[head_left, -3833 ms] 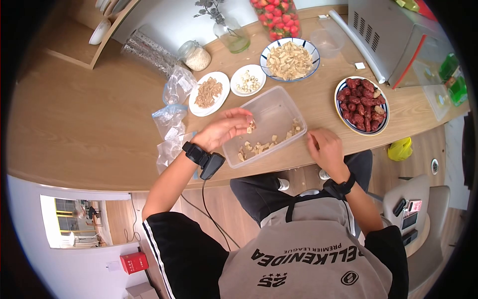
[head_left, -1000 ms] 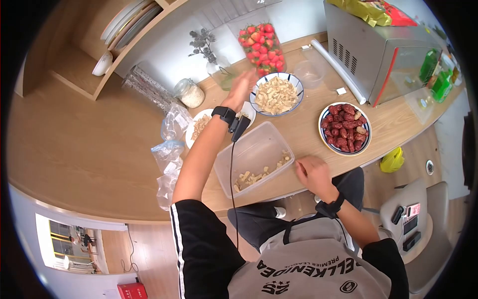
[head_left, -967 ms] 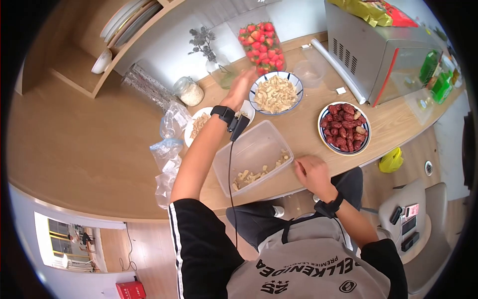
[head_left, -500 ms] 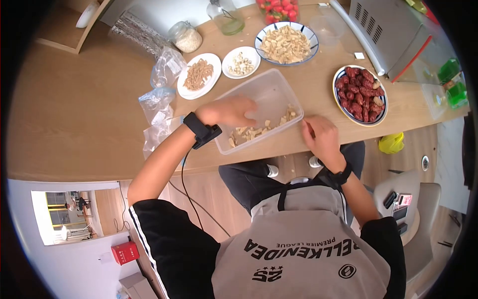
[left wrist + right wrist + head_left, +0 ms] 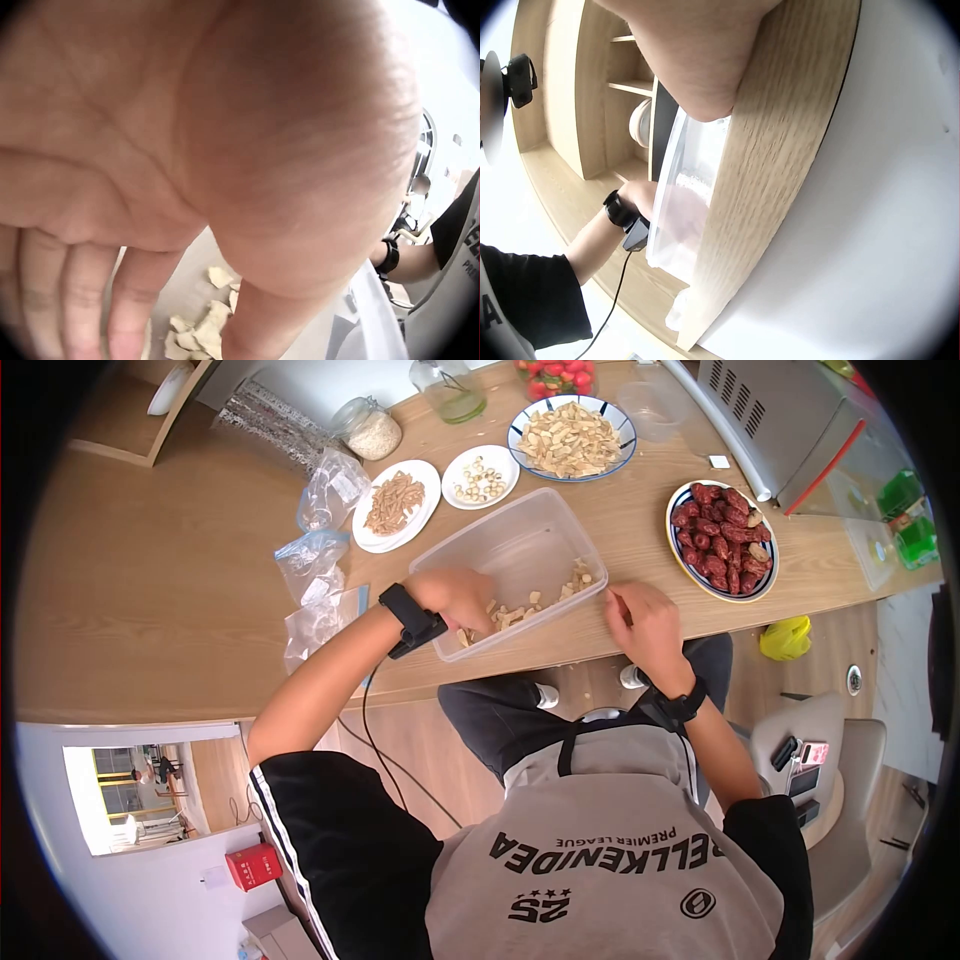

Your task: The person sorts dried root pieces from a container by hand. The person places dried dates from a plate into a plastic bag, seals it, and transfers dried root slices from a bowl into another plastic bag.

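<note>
My left hand (image 5: 455,598) reaches down into a clear plastic box (image 5: 545,525). In the left wrist view its palm faces the camera, with fingers extended and the thumb beside pale dried slices (image 5: 199,334) on the box floor. More of these slices (image 5: 515,616) lie along the box's near side. The fingertips are partly cut off in that view. My right hand (image 5: 648,623) rests on the table's front edge, close to the box's right corner, its fingers loosely curled around nothing. In the right wrist view the box wall (image 5: 667,187) stands just beyond that hand.
Behind the box are a plate of brown strips (image 5: 395,503), a plate of pale round pieces (image 5: 480,478) and a bowl of dried slices (image 5: 570,440). Red dates (image 5: 722,540) fill a plate at right. Plastic bags (image 5: 312,570) lie left; a glass jar (image 5: 370,432) stands behind.
A second ago my left hand was stretched out above the small plates, beside the slice bowl. It came back into the box and shifted nearer the slices. My right hand stays at the edge.
</note>
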`<state>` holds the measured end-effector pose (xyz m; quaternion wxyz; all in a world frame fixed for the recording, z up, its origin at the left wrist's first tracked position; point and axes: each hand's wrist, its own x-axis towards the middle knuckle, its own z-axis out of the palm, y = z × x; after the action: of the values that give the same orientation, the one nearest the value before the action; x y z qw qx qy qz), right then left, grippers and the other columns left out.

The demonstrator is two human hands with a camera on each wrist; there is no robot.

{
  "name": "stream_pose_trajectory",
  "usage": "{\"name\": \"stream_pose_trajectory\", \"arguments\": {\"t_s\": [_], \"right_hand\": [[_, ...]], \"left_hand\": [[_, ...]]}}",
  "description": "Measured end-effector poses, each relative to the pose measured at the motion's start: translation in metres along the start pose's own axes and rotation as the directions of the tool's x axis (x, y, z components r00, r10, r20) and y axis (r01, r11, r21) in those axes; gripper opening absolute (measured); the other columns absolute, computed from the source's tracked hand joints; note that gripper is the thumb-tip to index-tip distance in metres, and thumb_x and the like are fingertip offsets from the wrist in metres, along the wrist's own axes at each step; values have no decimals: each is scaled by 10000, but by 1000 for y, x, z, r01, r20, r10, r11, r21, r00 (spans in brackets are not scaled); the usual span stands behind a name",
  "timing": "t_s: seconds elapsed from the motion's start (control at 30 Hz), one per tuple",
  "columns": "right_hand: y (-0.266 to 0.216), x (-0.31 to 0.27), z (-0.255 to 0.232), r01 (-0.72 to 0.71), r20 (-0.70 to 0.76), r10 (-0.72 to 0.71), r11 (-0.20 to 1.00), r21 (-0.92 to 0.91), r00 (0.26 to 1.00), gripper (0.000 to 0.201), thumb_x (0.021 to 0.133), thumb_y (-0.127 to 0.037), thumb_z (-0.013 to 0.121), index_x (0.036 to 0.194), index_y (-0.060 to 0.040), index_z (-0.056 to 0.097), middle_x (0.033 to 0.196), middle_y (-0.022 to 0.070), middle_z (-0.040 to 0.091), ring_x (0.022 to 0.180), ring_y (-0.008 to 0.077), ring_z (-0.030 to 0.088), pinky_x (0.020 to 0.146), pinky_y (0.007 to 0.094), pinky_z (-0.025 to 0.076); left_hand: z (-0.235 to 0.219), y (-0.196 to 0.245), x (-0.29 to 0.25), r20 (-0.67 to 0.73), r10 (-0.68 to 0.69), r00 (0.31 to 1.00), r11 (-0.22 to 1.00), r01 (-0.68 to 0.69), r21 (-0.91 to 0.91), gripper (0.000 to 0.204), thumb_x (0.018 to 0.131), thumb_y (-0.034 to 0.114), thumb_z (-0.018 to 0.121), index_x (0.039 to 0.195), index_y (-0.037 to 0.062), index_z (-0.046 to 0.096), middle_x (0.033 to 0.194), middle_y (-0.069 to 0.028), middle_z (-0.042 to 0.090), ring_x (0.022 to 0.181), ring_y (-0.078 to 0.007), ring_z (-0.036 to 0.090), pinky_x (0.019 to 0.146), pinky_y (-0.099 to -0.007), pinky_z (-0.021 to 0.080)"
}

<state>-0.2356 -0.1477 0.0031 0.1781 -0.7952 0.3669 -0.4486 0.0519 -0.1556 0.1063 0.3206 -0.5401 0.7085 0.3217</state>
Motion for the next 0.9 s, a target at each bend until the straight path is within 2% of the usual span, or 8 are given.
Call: {"name": "stream_pose_trajectory", "arguments": {"t_s": [0.07,0.13,0.27,0.37,0.43,0.57,0.63,0.9], "right_hand": [[0,0,0,-4,-4,4,1000,-6,1000,68,886,-68,701,916,-6,698,797,129,682,725,349,656,672,445,528],[2,-1,0,14,-13,-14,1000,-12,1000,64,887,-67,700,914,-9,695,790,128,676,723,346,654,669,444,526],[2,-1,-1,1,-1,-1,1000,-7,1000,61,886,-68,701,908,-13,691,779,126,666,714,344,649,666,444,524],[1,0,-1,5,-11,-5,1000,-5,1000,57,885,-67,701,902,-15,687,774,127,658,707,342,645,661,446,522],[2,-1,-1,7,-9,-7,1000,-10,1000,58,881,-69,702,900,-17,687,783,129,662,713,347,647,661,450,521],[5,-2,1,15,-24,-15,1000,-7,1000,60,874,-70,704,899,-19,684,789,132,665,721,354,649,662,453,523],[5,-2,1,8,-17,-8,1000,-1,1000,61,867,-69,705,896,-21,681,794,136,667,728,360,651,664,455,525],[6,-2,2,29,-38,-29,1000,-7,999,57,867,-68,701,893,-27,671,790,139,659,722,360,647,662,457,525]], "left_hand": [[4,0,3,81,-7,997,1000,9,-28,495,853,439,678,786,-51,683,761,-169,687,644,-295,650,624,-421,501],[8,-1,7,91,196,976,956,-169,-241,465,869,402,654,848,-59,713,733,-122,683,616,-204,660,597,-356,514],[4,13,-1,55,125,991,912,-93,-399,425,929,345,603,937,-56,740,805,-107,720,716,-168,693,665,-329,563],[6,12,8,-4,143,990,794,-117,-596,396,991,300,582,1006,-63,739,922,-108,744,824,-194,723,754,-316,598],[2,18,11,-46,116,992,633,-109,-766,406,1029,299,574,1051,-79,722,1006,-142,738,891,-205,722,821,-321,603],[-7,33,14,-75,63,995,518,-97,-850,421,1030,302,600,1131,-97,689,1090,-153,713,972,-202,708,890,-310,587],[-6,34,24,-79,72,994,341,-99,-935,408,1029,285,602,1196,-85,646,1129,-126,677,1020,-185,681,938,-304,567],[-19,54,41,-116,108,987,99,-126,-987,258,1039,215,607,1158,-13,632,1080,-64,653,1007,-145,662,941,-300,558]]}}
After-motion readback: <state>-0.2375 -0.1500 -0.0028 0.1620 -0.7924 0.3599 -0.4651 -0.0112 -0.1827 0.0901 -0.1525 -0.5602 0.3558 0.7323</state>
